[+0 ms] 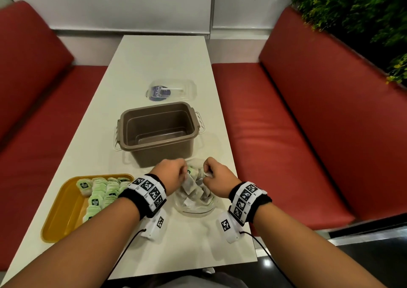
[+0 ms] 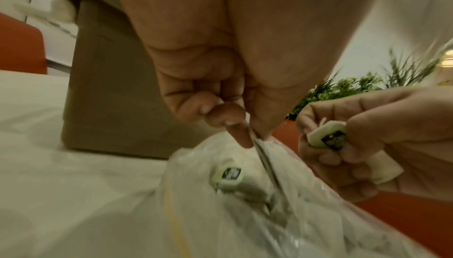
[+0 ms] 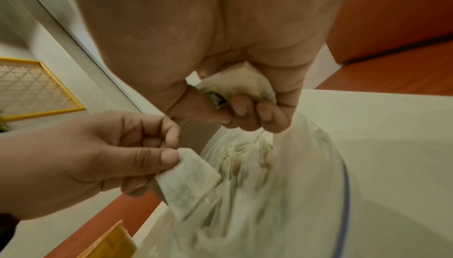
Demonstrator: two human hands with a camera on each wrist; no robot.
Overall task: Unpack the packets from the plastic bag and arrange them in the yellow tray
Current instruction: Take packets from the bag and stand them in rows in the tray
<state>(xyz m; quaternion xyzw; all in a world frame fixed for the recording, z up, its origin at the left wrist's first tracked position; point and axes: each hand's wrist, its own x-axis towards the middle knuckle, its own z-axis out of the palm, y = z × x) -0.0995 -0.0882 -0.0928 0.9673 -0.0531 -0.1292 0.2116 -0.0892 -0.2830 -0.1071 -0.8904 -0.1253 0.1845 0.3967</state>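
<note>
Crowding the plastic bag (image 1: 193, 201): brown tub (image 1: 158, 131) behind.

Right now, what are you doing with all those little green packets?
A person is unpacking packets from a clear plastic bag on the white table. The left hand pinches a packet at the bag's mouth. The right hand grips another packet, and more are still inside the bag. The yellow tray to the left already holds rows of green packets. Behind the bag stands a brown tub, with nothing visible inside.
</note>
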